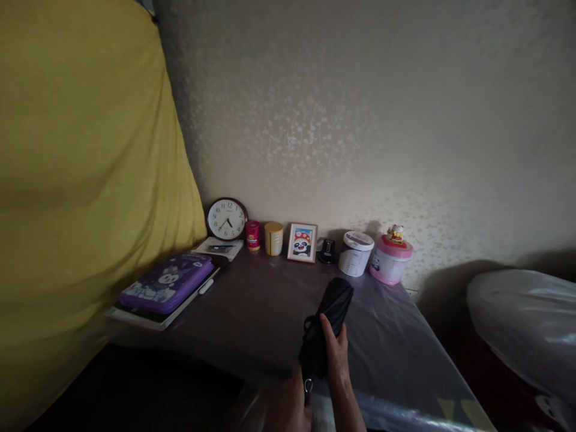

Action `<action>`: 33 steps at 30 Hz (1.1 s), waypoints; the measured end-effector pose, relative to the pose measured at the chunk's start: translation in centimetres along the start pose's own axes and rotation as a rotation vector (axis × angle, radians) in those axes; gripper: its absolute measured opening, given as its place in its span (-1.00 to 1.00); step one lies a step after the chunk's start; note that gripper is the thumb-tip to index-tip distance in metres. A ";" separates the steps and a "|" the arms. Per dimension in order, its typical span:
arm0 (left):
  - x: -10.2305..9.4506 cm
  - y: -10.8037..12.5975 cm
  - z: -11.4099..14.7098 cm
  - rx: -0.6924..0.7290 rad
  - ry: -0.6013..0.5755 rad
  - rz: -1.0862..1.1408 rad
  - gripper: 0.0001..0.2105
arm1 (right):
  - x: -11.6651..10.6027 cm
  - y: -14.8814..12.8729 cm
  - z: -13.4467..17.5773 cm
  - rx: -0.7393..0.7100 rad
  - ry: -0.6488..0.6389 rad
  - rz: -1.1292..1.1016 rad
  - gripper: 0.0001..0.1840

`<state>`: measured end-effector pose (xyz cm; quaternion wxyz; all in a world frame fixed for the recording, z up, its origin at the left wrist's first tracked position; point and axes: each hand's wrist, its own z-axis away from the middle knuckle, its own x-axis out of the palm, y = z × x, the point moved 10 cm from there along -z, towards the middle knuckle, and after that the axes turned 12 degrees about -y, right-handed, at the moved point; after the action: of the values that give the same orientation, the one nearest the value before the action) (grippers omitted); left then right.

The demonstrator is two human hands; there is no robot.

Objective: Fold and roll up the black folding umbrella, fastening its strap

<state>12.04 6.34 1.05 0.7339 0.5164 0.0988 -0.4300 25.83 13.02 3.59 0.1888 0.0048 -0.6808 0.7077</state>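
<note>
A black folded umbrella [338, 301] is held at a slant over the front part of the table, its thick end pointing up and to the right. My right hand [336, 351] wraps round its middle from the right side, thumb along the cloth. Lower down, my left hand [290, 399] is closed round the handle end and looks blurred. A small metal ring or clip [308, 385] shows beside the left hand. The handle itself is mostly hidden by the fingers.
Along the wall stand a clock [227, 219], a pink can [252, 236], a yellow canister [273, 239], a framed panda picture [302, 243], a white tub [356, 255] and a pink tub [390, 261]. A purple case [168, 283] lies left, by a yellow curtain [90, 150].
</note>
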 end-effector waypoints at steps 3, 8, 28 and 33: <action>-1.0 1.2 0.1 0.126 -0.005 0.236 -0.48 | 0.1 -0.1 0.1 0.025 -0.013 -0.040 -0.31; 0.0 2.6 -0.8 0.189 -0.221 0.487 -0.85 | 1.7 0.2 -0.6 0.106 -0.095 -0.108 -0.30; -2.0 0.4 -3.1 0.082 0.075 -0.050 -0.53 | 1.5 1.0 -2.8 0.107 -0.023 -0.201 -0.27; -1.7 -0.3 -3.1 0.046 0.059 -0.115 -0.48 | 1.2 1.0 -2.8 0.106 0.019 -0.127 -0.30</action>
<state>11.71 9.84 0.45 0.6925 0.5391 0.1401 -0.4584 25.17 16.07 2.77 0.2392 0.0513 -0.6390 0.7293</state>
